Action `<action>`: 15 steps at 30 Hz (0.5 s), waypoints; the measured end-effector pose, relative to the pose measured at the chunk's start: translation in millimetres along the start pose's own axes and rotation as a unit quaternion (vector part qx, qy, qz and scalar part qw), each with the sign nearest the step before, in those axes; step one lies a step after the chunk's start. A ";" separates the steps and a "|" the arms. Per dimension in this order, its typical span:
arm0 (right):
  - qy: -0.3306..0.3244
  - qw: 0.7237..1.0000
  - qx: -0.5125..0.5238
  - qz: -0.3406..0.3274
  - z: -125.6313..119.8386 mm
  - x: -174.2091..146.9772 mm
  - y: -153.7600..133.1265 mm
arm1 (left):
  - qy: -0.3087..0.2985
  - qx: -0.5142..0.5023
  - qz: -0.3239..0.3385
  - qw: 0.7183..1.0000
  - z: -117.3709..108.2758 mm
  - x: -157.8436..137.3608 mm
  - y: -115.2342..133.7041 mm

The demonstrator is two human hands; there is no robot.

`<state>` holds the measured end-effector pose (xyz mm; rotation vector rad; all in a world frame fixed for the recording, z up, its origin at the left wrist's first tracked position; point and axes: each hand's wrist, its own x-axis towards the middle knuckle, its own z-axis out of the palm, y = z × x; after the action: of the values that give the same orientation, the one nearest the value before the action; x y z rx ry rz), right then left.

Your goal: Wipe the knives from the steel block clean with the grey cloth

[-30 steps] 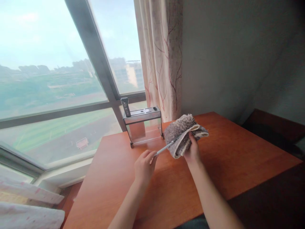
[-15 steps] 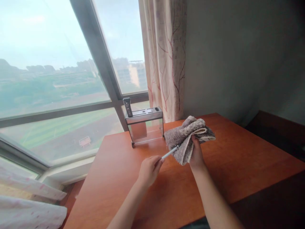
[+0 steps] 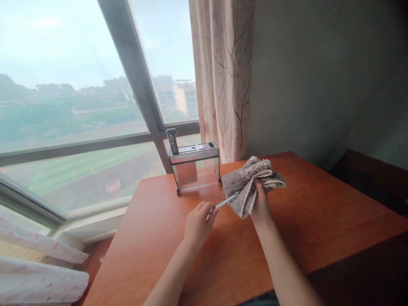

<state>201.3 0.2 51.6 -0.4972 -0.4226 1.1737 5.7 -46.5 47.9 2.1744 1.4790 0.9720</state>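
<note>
My left hand is closed on the end of a thin, pale blue-white rod, perhaps a handle. The rod's far end meets a bunched grey-brown cloth with cream edges, and folds hide whatever lies inside. My right hand grips the cloth from the right, with the thumb on top and the other fingers mostly hidden behind it. Both hands are held above the reddish-brown table.
Behind the cloth, a clear box-like case with a metallic top stands near the table's far edge. A dark, remote-like object rises from its left end. Windows and a curtain border the table; a grey wall is at right.
The cloth has shifted slightly and its folds sit a little differently. Both hands keep their hold, with the left wrist turned slightly. The whole view has moved a little.
</note>
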 end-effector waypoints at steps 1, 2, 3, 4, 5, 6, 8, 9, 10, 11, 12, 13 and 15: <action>0.004 1.000 -0.001 -0.003 1.4 -0.2 0.5 | 0.003 0.018 0.009 1.000 -1.8 -0.5 -0.2; 0.006 1.000 -0.003 -0.002 2.5 -0.6 0.5 | -0.001 0.030 0.018 0.999 -3.5 -1.2 -0.1; 0.006 1.000 -0.005 0.001 3.4 -1.0 0.2 | -0.009 0.036 0.026 0.999 -4.8 -2.0 0.1; 0.004 1.000 -0.007 0.007 3.8 -1.4 -0.6 | -0.015 0.039 0.032 0.999 -5.4 -2.7 0.5; 0.002 1.000 -0.007 0.015 3.8 -1.8 -1.6 | -0.020 0.039 0.034 0.998 -5.2 -3.4 1.1; 0.001 1.000 -0.006 0.022 3.1 -2.1 -2.9 | -0.025 0.036 0.029 0.999 -4.2 -3.9 1.9; -0.001 0.999 -0.001 0.036 0.1 -2.8 -5.8 | -0.042 0.006 0.003 0.999 -0.5 -4.2 3.2; -0.003 0.999 0.002 0.043 -2.1 -3.4 -7.3 | -0.059 -0.029 -0.016 0.998 1.7 -3.9 3.7; -0.007 0.999 0.005 0.050 -4.4 -4.2 -8.7 | -0.086 -0.078 -0.037 0.993 3.6 -3.4 4.0; -0.013 0.998 0.009 0.058 -6.6 -5.1 -9.9 | -0.123 -0.136 -0.060 0.981 4.9 -2.8 4.0; -0.022 0.997 0.013 0.069 -8.4 -6.2 -10.8 | -0.168 -0.195 -0.085 0.963 5.5 -2.0 3.8; -0.031 0.996 0.016 0.080 -9.6 -7.3 -11.3 | -0.213 -0.247 -0.109 0.939 5.3 -1.2 3.3; -0.041 0.995 0.018 0.092 -9.3 -8.7 -11.0 | -0.269 -0.303 -0.141 0.903 3.3 0.8 1.8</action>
<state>212.0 -12.7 49.8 -0.4657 -0.4320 1.3816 9.4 -46.2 46.9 1.5443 1.0063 0.5555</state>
